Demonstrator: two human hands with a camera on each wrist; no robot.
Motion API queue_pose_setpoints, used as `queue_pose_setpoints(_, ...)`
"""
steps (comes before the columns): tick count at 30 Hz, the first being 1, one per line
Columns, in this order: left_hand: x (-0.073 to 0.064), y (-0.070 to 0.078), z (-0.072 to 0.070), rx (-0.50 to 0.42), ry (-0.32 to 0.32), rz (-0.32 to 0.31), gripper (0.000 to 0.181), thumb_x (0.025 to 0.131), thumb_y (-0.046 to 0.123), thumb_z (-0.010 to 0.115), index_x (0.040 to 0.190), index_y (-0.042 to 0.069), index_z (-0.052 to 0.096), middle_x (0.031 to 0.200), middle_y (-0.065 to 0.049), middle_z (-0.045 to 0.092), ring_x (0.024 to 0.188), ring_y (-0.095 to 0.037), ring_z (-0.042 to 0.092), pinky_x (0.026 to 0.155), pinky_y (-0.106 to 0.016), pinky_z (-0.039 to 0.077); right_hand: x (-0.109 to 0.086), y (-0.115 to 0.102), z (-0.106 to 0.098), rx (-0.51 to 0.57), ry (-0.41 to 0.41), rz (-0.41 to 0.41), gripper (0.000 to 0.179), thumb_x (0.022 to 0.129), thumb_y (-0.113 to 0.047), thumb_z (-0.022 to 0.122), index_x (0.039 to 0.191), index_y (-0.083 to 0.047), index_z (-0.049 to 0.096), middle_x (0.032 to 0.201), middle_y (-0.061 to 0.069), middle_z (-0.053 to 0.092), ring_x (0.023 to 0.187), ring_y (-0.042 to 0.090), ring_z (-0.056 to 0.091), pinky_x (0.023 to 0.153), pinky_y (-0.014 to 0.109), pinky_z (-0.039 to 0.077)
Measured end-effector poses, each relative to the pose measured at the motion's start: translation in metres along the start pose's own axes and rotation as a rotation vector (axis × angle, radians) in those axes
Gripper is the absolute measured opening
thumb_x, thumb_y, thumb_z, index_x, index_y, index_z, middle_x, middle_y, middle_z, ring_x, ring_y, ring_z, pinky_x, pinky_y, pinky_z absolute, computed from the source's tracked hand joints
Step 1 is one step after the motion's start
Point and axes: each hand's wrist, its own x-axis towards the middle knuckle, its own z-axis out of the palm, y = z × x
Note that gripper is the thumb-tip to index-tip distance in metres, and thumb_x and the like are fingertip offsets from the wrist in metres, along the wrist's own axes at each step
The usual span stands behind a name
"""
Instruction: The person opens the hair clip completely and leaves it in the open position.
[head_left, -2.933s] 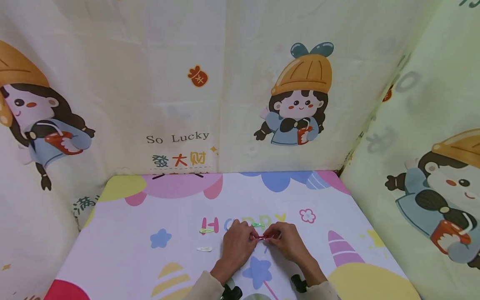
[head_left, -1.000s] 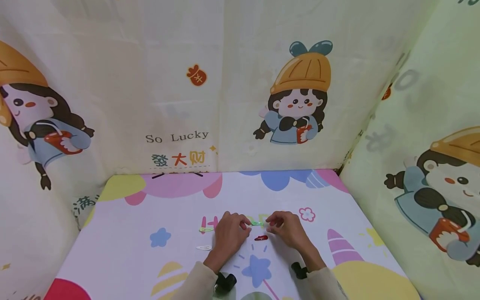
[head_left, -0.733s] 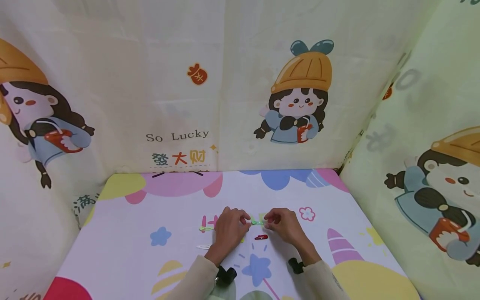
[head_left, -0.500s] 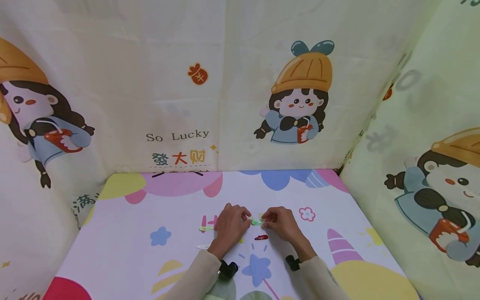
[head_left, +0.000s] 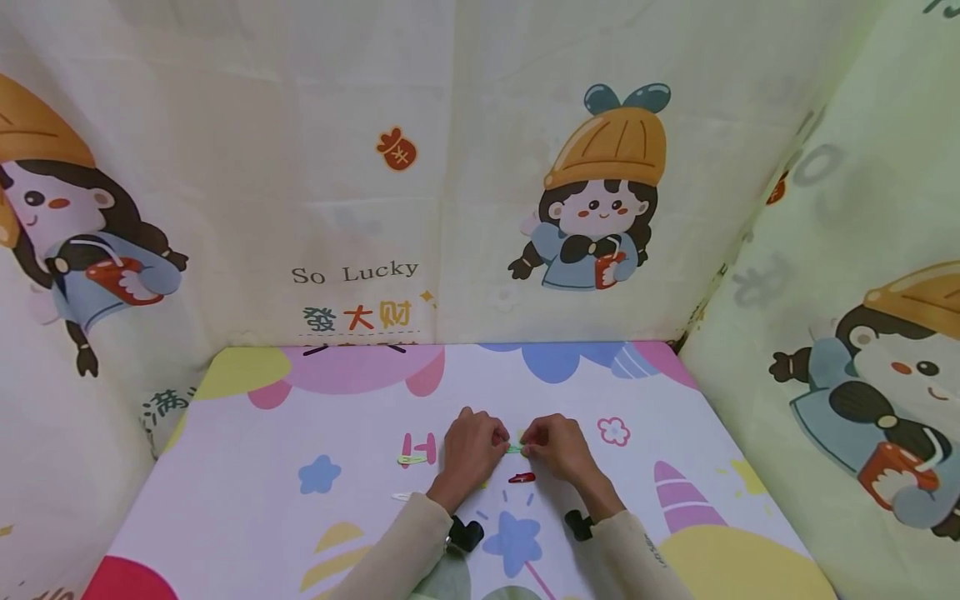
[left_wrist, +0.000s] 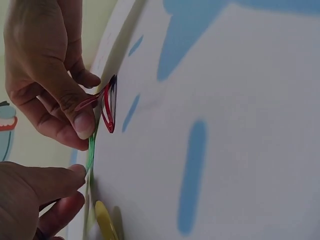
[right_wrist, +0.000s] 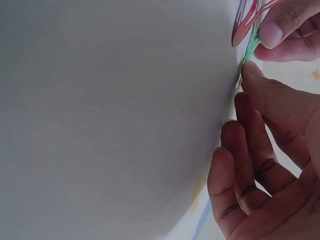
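Thumb and fingers of my left hand [head_left: 472, 450] pinch one end of a green snap hair clip [head_left: 514, 449]. My right hand [head_left: 558, 446] pinches its other end, so the clip spans the small gap between both hands, low over the table. In the left wrist view the green clip [left_wrist: 91, 152] shows as a thin strip between the fingertips. Nearer the body a red hair clip [head_left: 522, 477] lies on the table, its two parts sprung apart in the left wrist view. A yellow hair clip [left_wrist: 105, 220] lies by my left hand, mostly hidden in the head view.
Left of my left hand lie a yellow-green hair clip [head_left: 412, 459] and a white hair clip [head_left: 401, 497], the latter partly covered by the left arm. The patterned table [head_left: 247, 467] meets cloth-covered walls [head_left: 480, 275] at the back and sides.
Earlier both hands held the red hair clip; it now lies on the table. The hands moved forward to the green hair clip, came closer together and took hold of its ends.
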Motion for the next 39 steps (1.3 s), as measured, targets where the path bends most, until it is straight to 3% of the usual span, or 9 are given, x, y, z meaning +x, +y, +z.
queue_pose_setpoints(10,-0.002,0.0,0.002,-0.015,-0.016,0.006,0.011,0.084,0.028,0.092,0.088,0.022,0.084,0.073,0.008,0.064,0.076,-0.01,0.043,0.065,-0.024,0.036,-0.003,0.0,-0.001,0.02,0.0,-0.027,0.016,0.083,-0.006,0.089,0.079,-0.016,0.076,0.071,-0.007,0.068,0.069,0.01,0.056,0.066,0.026,0.047)
queue_pose_setpoints(18,-0.005,0.0,0.0,-0.067,-0.019,0.007,0.01,0.085,0.026,0.09,0.087,0.023,0.081,0.071,0.009,0.063,0.076,-0.009,0.043,0.064,-0.023,0.037,-0.007,-0.001,-0.005,0.12,-0.029,0.028,0.015,0.087,-0.007,0.087,0.082,-0.015,0.075,0.073,-0.004,0.067,0.07,0.013,0.058,0.067,0.027,0.049)
queue_pose_setpoints(27,-0.008,0.004,-0.006,-0.187,-0.037,-0.04,0.008,0.092,0.025,0.084,0.092,0.026,0.076,0.078,0.011,0.065,0.082,-0.009,0.048,0.069,-0.024,0.042,-0.01,0.001,-0.014,0.213,-0.053,0.002,0.007,0.091,-0.004,0.081,0.091,-0.011,0.08,0.082,-0.003,0.073,0.074,0.013,0.06,0.067,0.026,0.049)
queue_pose_setpoints(32,-0.009,0.004,-0.01,-0.253,-0.046,-0.035,0.004,0.095,0.026,0.081,0.098,0.023,0.078,0.081,0.011,0.067,0.083,-0.009,0.05,0.072,-0.025,0.044,-0.011,0.001,-0.022,0.294,-0.059,-0.034,0.006,0.091,-0.005,0.081,0.094,-0.01,0.081,0.085,-0.001,0.075,0.078,0.015,0.06,0.067,0.026,0.048)
queue_pose_setpoints(39,-0.009,0.0,-0.022,-0.459,-0.091,-0.005,0.007,0.101,0.021,0.073,0.1,0.019,0.08,0.082,0.009,0.071,0.072,-0.007,0.052,0.068,-0.025,0.043,-0.01,0.006,-0.028,0.437,-0.106,-0.081,0.006,0.095,-0.01,0.078,0.1,-0.008,0.081,0.094,0.012,0.078,0.079,0.017,0.061,0.068,0.025,0.049)
